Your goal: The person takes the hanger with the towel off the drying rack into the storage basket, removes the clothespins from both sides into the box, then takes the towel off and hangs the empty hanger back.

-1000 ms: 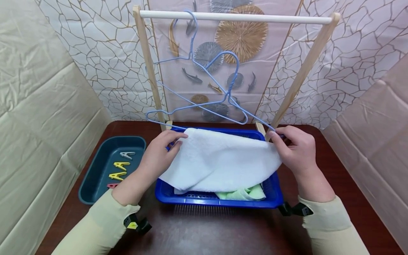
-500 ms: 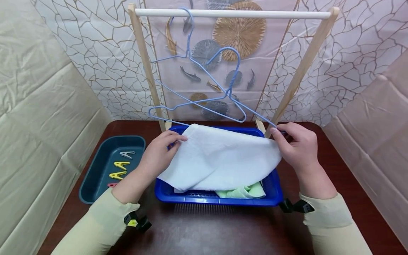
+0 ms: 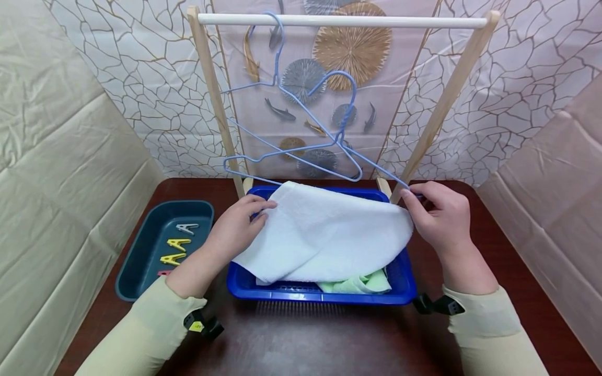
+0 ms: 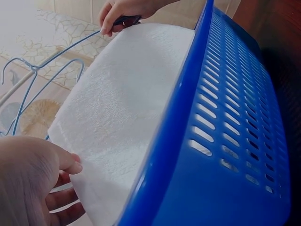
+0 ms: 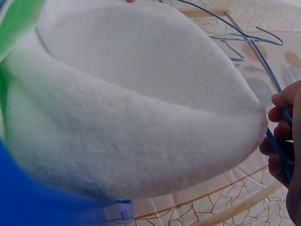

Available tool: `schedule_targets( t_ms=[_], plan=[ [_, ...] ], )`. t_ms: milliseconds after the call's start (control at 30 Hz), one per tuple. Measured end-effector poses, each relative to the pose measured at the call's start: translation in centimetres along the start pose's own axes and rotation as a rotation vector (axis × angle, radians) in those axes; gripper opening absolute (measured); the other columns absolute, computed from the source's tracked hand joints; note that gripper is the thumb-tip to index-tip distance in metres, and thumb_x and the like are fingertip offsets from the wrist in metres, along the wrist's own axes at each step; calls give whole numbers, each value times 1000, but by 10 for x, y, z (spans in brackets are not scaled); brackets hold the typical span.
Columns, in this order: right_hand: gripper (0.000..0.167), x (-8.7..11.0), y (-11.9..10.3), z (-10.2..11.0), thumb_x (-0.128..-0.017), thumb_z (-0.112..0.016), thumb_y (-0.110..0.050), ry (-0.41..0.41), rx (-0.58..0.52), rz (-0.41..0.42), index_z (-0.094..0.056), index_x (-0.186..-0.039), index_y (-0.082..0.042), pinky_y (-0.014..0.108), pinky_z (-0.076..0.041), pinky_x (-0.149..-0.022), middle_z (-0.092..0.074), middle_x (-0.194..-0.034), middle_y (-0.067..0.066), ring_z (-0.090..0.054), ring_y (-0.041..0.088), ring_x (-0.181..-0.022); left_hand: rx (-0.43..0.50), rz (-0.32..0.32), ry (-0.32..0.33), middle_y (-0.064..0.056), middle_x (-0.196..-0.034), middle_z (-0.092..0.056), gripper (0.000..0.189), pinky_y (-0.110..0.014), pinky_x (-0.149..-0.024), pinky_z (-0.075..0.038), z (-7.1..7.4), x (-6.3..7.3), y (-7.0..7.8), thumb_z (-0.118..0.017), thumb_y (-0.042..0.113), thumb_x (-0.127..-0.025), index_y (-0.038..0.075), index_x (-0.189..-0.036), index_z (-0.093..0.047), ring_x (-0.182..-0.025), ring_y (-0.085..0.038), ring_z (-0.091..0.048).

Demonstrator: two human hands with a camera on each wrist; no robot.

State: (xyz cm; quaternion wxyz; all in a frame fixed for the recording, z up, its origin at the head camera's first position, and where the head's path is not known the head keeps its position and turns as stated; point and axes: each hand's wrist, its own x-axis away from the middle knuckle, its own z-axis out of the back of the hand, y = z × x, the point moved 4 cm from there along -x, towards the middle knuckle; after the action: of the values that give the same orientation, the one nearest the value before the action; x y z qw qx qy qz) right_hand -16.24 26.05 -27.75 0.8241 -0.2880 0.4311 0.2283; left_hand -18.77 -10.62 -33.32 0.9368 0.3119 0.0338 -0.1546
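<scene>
A white towel (image 3: 338,235) hangs across the blue basket (image 3: 324,297), its upper edge along the lower bar of a blue wire hanger (image 3: 345,120). That bar passes out of sight at the towel. My left hand (image 3: 237,222) pinches the towel's left edge between thumb and fingers, seen also in the left wrist view beside the towel (image 4: 113,103). My right hand (image 3: 442,214) grips the right end of the hanger, close to the towel's right corner. In the right wrist view, fingers (image 5: 282,99) curl round the blue wire (image 5: 277,141).
A second blue hanger (image 3: 277,47) hangs from the white rod (image 3: 343,21) of a wooden rack behind the basket. Green cloth (image 3: 359,284) lies in the basket under the towel. At left, a dark teal tray (image 3: 131,261) holds several clothespins (image 3: 178,244).
The hanger has shifted slightly right and up, and the towel's upper left corner with it. Both hands keep their hold.
</scene>
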Motion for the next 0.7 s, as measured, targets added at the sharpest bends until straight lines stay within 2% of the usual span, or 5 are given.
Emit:
schedule_targets(
  t_ms=[467, 700],
  plan=[
    [6, 0, 0, 4, -81, -74, -4, 9, -6, -11, -76, -85, 0, 8, -39, -66, -70, -73, 11, -52, 11, -62, -15, 17, -41, -4, -128, -60, 32, -45, -92, -54, -3, 1, -3, -64, 24, -98, 22, -130, -67, -117, -26, -59],
    [7, 2, 2, 2, -79, -75, -3, 14, 0, -16, -76, -84, 1, 8, -39, -67, -70, -74, 12, -53, 16, -61, -6, 17, -38, -3, -133, -58, 31, -48, -96, -51, -3, 1, -3, -64, 27, -98, 23, -128, -66, -124, -26, -56]
  ],
)
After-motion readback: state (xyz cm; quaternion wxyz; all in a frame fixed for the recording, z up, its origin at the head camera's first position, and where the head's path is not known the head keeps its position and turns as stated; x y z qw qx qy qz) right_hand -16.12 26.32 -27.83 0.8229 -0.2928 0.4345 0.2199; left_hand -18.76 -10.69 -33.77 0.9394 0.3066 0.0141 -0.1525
